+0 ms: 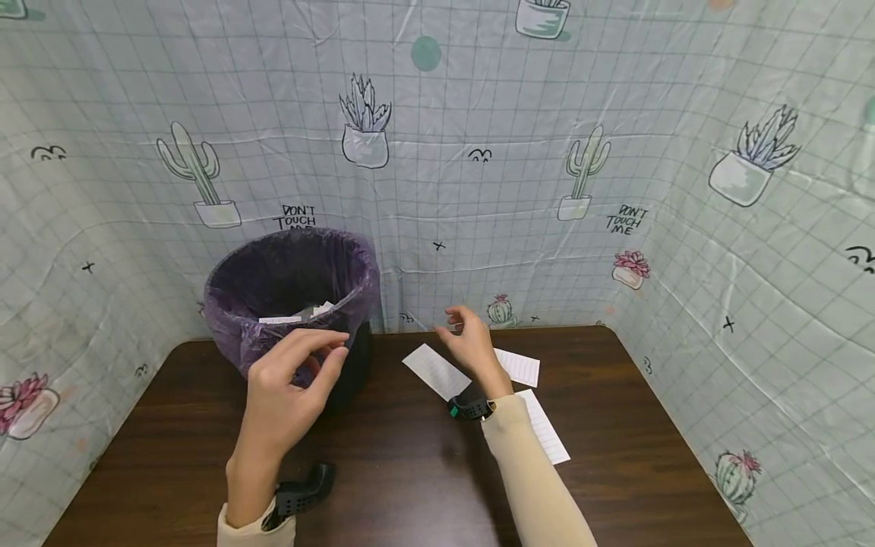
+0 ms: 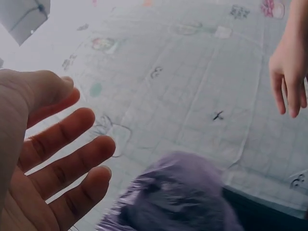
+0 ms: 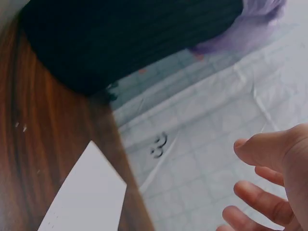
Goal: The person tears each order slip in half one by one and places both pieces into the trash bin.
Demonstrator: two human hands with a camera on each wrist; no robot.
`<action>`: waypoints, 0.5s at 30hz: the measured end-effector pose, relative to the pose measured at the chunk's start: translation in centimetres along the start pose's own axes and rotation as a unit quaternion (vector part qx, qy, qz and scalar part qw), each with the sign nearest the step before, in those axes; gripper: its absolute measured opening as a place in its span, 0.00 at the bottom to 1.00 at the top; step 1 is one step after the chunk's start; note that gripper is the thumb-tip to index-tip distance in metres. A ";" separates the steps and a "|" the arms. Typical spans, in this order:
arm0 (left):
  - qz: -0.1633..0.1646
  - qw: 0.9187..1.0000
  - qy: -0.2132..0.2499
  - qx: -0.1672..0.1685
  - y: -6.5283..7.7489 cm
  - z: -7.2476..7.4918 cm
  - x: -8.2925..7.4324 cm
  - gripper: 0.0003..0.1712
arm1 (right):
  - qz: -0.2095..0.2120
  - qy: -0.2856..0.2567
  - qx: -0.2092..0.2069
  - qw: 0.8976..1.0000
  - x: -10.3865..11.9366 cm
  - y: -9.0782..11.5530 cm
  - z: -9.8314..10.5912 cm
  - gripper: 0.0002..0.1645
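My left hand (image 1: 290, 380) is raised in front of the dark bin (image 1: 352, 380), its fingers loosely bent and nothing between them. A purple plastic bag (image 1: 232, 334) lines the bin and folds over its rim. Inside lie some white paper pieces (image 1: 280, 320). To the right, my right hand (image 1: 473, 346) hovers above the table, fingers relaxed, holding nothing. Beneath it is a white paper slip (image 1: 436, 371). Two lined slips lie beside that wrist: an upper one (image 1: 519, 368) and a lower one (image 1: 544, 429), partly hidden by the hand and sleeve.
The brown wooden table (image 1: 403, 486) meets a grid-patterned cloth (image 1: 437, 205) at its back and sides. Each wrist wears a black strap, the left strap (image 1: 301, 494) and the right strap (image 1: 472, 409). The bin stands at the table's back left.
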State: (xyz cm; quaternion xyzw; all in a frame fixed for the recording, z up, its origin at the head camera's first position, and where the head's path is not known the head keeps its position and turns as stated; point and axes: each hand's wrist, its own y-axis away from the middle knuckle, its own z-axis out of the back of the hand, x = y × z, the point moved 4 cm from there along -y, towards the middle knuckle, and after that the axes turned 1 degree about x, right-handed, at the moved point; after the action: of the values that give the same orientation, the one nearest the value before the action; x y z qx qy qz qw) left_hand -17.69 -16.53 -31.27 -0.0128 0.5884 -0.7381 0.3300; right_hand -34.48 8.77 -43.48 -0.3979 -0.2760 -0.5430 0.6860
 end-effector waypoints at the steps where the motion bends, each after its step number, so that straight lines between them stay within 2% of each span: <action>1: 0.002 1.000 0.006 0.000 0.4 -0.3 0.0 0.17 | -0.005 0.003 -0.003 1.000 -0.4 0.1 0.1 0.25; 5: 0.018 1.000 0.021 0.002 1.7 -1.1 0.3 0.17 | -0.028 0.010 -0.002 1.000 -2.0 0.6 0.1 0.27; 11: 0.075 0.996 0.035 0.016 3.6 -2.1 1.4 0.16 | -0.040 0.020 0.005 0.999 -4.0 1.0 -0.4 0.27; 15: 0.097 0.995 0.032 0.022 4.6 -3.1 1.9 0.16 | -0.061 0.022 0.016 0.998 -5.0 1.5 -0.8 0.27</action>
State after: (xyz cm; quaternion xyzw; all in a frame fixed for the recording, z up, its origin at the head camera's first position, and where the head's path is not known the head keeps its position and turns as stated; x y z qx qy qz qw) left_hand -18.27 -15.25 -36.96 0.0752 0.5810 -0.7155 0.3806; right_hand -34.37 10.87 -48.34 -0.3575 -0.2927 -0.5882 0.6638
